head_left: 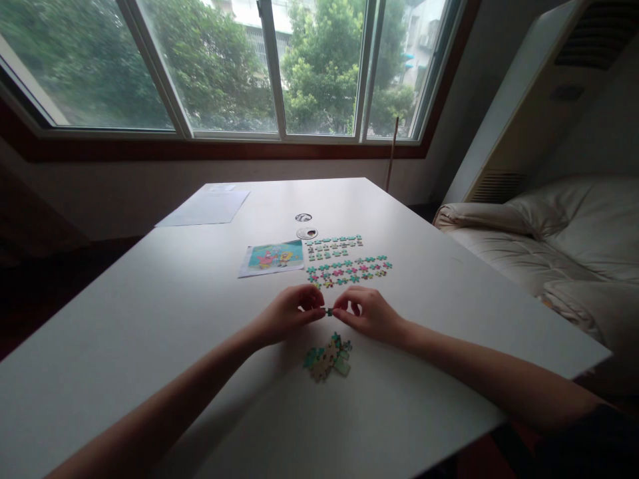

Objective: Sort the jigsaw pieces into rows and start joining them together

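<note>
Between my two hands is a small dark-green jigsaw puzzle piece (pixel 329 312). My left hand (pixel 294 308) pinches its left side with thumb and fingers. From the other side, my right hand (pixel 368 311) pinches the right end. Just beyond my hands lie rows of puzzle pieces (pixel 339 272), mostly teal with some pink and yellow. A further group of smaller-looking rows (pixel 327 253) sits behind them. Nearer to me is a loose heap of puzzle pieces (pixel 324 359), some overlapping. Left of the rows rests a colourful cartoon picture sheet (pixel 272 257).
All this is on a white table (pixel 150 319). Two round flat items (pixel 307 233) lie behind the picture sheet, and a paper sheet (pixel 204 207) is at the far left corner. A pale sofa (pixel 574 233) stands to the right, with windows (pixel 319 73) beyond the table.
</note>
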`<state>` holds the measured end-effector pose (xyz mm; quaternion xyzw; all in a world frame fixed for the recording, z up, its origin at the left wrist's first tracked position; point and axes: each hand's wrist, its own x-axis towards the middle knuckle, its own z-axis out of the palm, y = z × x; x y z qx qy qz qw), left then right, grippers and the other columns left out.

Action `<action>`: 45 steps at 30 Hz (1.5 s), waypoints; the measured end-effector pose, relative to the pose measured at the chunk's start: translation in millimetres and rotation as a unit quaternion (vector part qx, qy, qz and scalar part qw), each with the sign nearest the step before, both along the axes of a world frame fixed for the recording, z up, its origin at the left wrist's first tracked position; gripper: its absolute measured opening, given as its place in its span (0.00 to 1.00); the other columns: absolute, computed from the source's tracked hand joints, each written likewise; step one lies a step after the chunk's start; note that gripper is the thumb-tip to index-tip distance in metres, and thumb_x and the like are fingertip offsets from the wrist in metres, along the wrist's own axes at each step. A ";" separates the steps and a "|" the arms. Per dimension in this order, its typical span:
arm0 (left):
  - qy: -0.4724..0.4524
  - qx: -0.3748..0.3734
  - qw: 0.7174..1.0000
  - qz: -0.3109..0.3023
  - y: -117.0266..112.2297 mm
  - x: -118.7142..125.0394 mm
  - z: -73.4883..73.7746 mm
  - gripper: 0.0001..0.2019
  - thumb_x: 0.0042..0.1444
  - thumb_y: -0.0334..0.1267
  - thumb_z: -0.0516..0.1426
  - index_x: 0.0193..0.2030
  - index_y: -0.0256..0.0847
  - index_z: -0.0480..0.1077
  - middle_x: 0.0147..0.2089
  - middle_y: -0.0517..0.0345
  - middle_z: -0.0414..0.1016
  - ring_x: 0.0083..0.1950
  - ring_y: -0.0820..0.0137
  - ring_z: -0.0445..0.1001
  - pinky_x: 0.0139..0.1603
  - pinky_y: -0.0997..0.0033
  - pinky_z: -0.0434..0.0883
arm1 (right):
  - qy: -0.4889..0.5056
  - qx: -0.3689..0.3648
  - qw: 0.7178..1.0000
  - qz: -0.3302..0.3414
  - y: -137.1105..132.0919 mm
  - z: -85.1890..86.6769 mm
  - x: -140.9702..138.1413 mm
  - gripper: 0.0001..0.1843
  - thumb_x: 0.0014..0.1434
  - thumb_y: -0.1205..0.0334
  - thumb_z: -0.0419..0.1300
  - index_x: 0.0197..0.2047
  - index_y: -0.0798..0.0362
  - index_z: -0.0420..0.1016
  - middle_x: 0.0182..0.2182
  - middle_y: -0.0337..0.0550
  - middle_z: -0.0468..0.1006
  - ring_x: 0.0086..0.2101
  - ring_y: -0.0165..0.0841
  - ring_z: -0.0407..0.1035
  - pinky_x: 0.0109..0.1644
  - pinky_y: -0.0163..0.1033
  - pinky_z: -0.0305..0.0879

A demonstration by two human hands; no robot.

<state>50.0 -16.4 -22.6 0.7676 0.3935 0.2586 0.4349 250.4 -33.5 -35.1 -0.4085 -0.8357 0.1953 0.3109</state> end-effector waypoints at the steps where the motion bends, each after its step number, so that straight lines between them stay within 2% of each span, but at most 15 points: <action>1: -0.027 -0.029 0.999 0.008 0.4 0.6 -0.2 0.08 0.48 0.38 0.57 0.31 0.35 0.64 0.25 0.63 0.65 0.26 0.77 0.63 0.26 0.77 0.62 | 0.004 0.012 1.000 -0.004 0.7 0.6 1.0 0.06 0.54 0.60 0.56 0.31 0.53 0.72 0.26 0.38 0.71 0.23 0.24 0.61 0.30 0.31 0.58; 4: -0.069 -0.100 0.992 0.033 0.1 2.2 1.3 0.11 0.48 0.40 0.58 0.31 0.35 0.63 0.23 0.65 0.64 0.23 0.79 0.61 0.21 0.79 0.59 | 0.006 0.052 0.999 -0.014 1.4 1.7 3.0 0.06 0.55 0.60 0.55 0.32 0.52 0.72 0.27 0.38 0.71 0.24 0.24 0.61 0.31 0.31 0.59; 6: -0.081 -0.122 0.988 0.043 -1.1 3.1 3.4 0.12 0.47 0.41 0.59 0.31 0.35 0.62 0.22 0.65 0.64 0.22 0.79 0.62 0.21 0.80 0.58 | 0.004 0.075 0.997 -0.015 1.2 2.1 3.4 0.06 0.55 0.60 0.56 0.32 0.51 0.72 0.27 0.38 0.72 0.24 0.24 0.61 0.31 0.31 0.59; 17: -0.112 -0.142 0.982 0.051 -4.4 5.6 7.5 0.13 0.44 0.39 0.61 0.29 0.35 0.63 0.24 0.65 0.64 0.23 0.80 0.61 0.22 0.79 0.58 | -0.017 0.150 0.989 0.009 4.5 2.0 7.9 0.08 0.56 0.59 0.54 0.33 0.51 0.73 0.30 0.40 0.75 0.27 0.25 0.65 0.34 0.32 0.60; 22: -0.084 -0.127 0.988 0.040 -1.2 2.1 7.8 0.12 0.46 0.40 0.60 0.32 0.35 0.64 0.24 0.64 0.65 0.24 0.78 0.63 0.23 0.78 0.60 | -0.043 0.186 0.981 0.017 10.8 3.9 16.1 0.08 0.57 0.60 0.54 0.34 0.49 0.74 0.32 0.41 0.75 0.32 0.27 0.68 0.39 0.34 0.60; 25: -0.038 -0.093 0.995 0.023 1.6 -2.7 9.0 0.12 0.46 0.41 0.60 0.34 0.35 0.65 0.26 0.62 0.67 0.27 0.76 0.65 0.26 0.77 0.63 | -0.033 0.202 0.978 -0.037 20.2 8.6 28.2 0.08 0.57 0.59 0.54 0.33 0.50 0.74 0.32 0.41 0.75 0.27 0.26 0.66 0.38 0.34 0.61; 29: 0.074 -0.018 0.994 -0.082 -3.2 -6.0 16.7 0.10 0.49 0.39 0.58 0.36 0.36 0.70 0.28 0.60 0.69 0.30 0.74 0.66 0.29 0.77 0.64 | 0.005 0.202 0.972 -0.116 33.2 14.7 45.5 0.10 0.57 0.57 0.54 0.32 0.52 0.73 0.32 0.42 0.75 0.22 0.24 0.61 0.33 0.33 0.62; 31: 0.114 -0.007 0.983 -0.145 -8.7 -4.9 20.9 0.10 0.50 0.38 0.57 0.39 0.38 0.70 0.28 0.60 0.70 0.30 0.74 0.67 0.28 0.77 0.64 | 0.019 0.204 0.970 -0.128 36.5 16.5 50.5 0.10 0.57 0.57 0.54 0.33 0.52 0.73 0.31 0.42 0.74 0.22 0.24 0.61 0.31 0.33 0.62; 34: 0.149 0.044 0.971 -0.182 -16.0 -1.3 23.3 0.10 0.49 0.36 0.57 0.40 0.40 0.71 0.30 0.60 0.70 0.29 0.75 0.67 0.30 0.78 0.64 | 0.013 0.203 0.970 -0.135 37.0 17.7 52.8 0.11 0.57 0.56 0.54 0.33 0.52 0.74 0.31 0.42 0.74 0.22 0.24 0.61 0.32 0.33 0.62; 37: 0.167 0.069 0.965 -0.188 -19.4 1.6 21.6 0.10 0.49 0.33 0.57 0.40 0.40 0.71 0.29 0.61 0.70 0.28 0.75 0.66 0.30 0.79 0.64 | 0.001 0.209 0.969 -0.134 35.7 17.3 52.3 0.11 0.57 0.56 0.54 0.33 0.52 0.74 0.31 0.42 0.74 0.22 0.24 0.61 0.33 0.33 0.62; 45: 0.191 0.090 0.960 -0.184 -19.9 3.4 15.6 0.08 0.50 0.35 0.57 0.39 0.41 0.71 0.28 0.62 0.71 0.27 0.76 0.66 0.29 0.79 0.62 | -0.040 0.211 0.969 -0.125 43.8 16.3 57.5 0.11 0.57 0.56 0.54 0.34 0.52 0.74 0.33 0.42 0.74 0.23 0.24 0.63 0.35 0.33 0.61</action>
